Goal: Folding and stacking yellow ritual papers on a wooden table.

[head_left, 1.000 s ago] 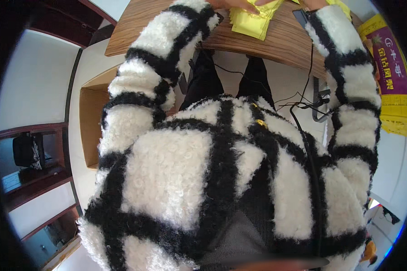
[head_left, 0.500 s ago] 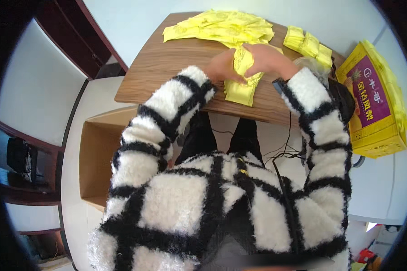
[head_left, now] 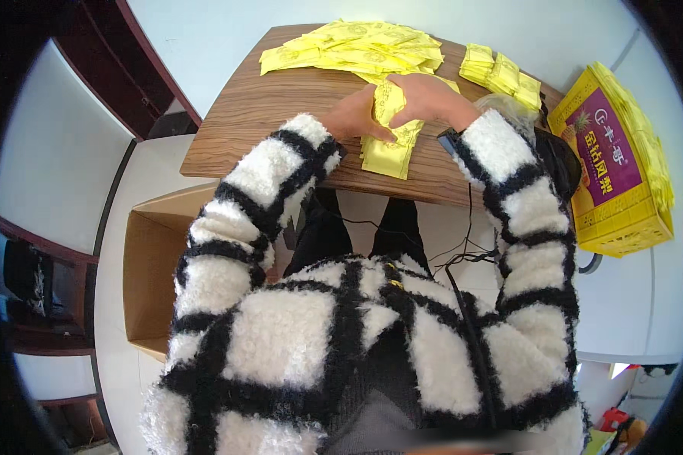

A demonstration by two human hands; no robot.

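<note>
Between my two hands is a small bundle of flat yellow packets point(head_left: 388, 101), with dark print on its face. My left hand point(head_left: 354, 115) closes on its left side, thumb toward me. From the right, my right hand point(head_left: 426, 98) curls over it, with the thumb pressing on the front. Some fingertips are hidden behind the packets. Below the hands, more yellow packets point(head_left: 387, 158) lie near the front edge of the wooden table point(head_left: 243, 114). Beyond the hands spreads a big loose pile of the same packets point(head_left: 357, 45).
Several small stacks of yellow packets point(head_left: 501, 73) lie at the table's back right, with a clear plastic bag point(head_left: 508, 110) nearer. A yellow and purple carton point(head_left: 611, 159), filled with packets, stands to the right. An open cardboard box point(head_left: 155, 273) sits left below the table. Cables point(head_left: 463, 254) hang beneath.
The whole view has shifted slightly, so the table and carton sit a little further left. Both hands stay on the bundle with nearly the same grip.
</note>
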